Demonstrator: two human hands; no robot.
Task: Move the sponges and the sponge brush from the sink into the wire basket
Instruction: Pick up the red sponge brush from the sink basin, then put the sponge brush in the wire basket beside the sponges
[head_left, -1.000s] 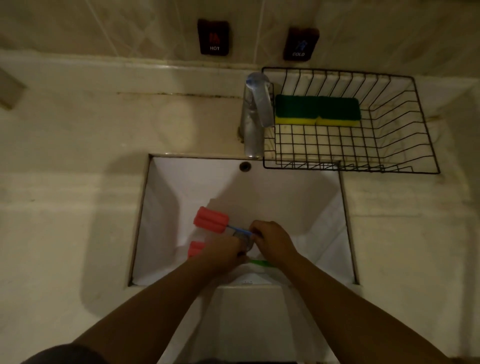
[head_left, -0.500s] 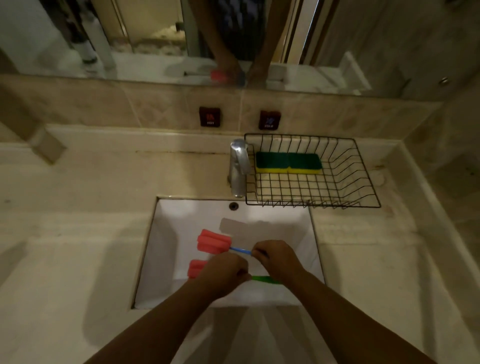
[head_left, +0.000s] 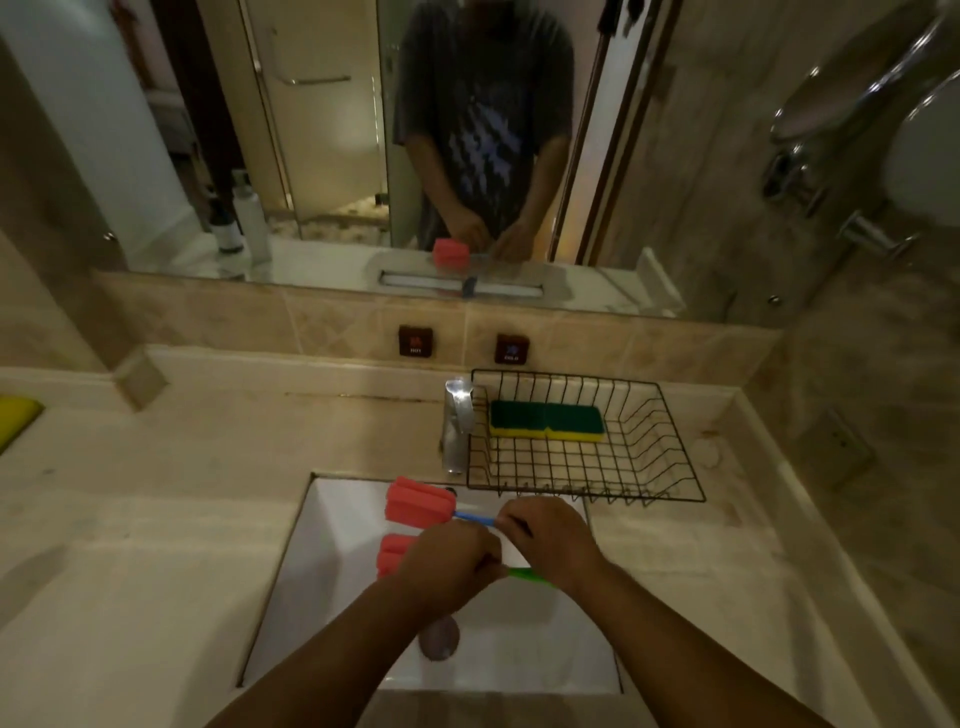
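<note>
- The sink (head_left: 332, 587) is taking up the middle of the view, sunk into the counter (head_left: 156, 519), and both hands are working above its far half.
- The wire basket (head_left: 670, 441) is sitting on the counter at the sink's far right corner, just beside the faucet (head_left: 457, 421); two green-and-yellow sponges (head_left: 545, 418) are already lying side by side along its far edge, so I judge the sponge part done.
- The right hand (head_left: 550, 540) is closing around the blue handle of the upper sponge brush (head_left: 421, 501), fingers curled and pressed together on it.
- That brush is lying nearly level, its long axis running left to right across the sink's far edge, its red foam head pointing left, away from the basket, and the handle end sitting nearer the basket.
- The left hand (head_left: 447, 566) is gripping a second sponge brush (head_left: 395, 553) with a green handle, fist shut on it; its red head is also pointing left, the handle tip passing under the right wrist.
- The basket is lying to the far right of both grips, and the right hand is the nearer one, so it looks the likelier to go first.
- The basket's long side is running roughly parallel to the brushes, so little turning should be needed.
</note>
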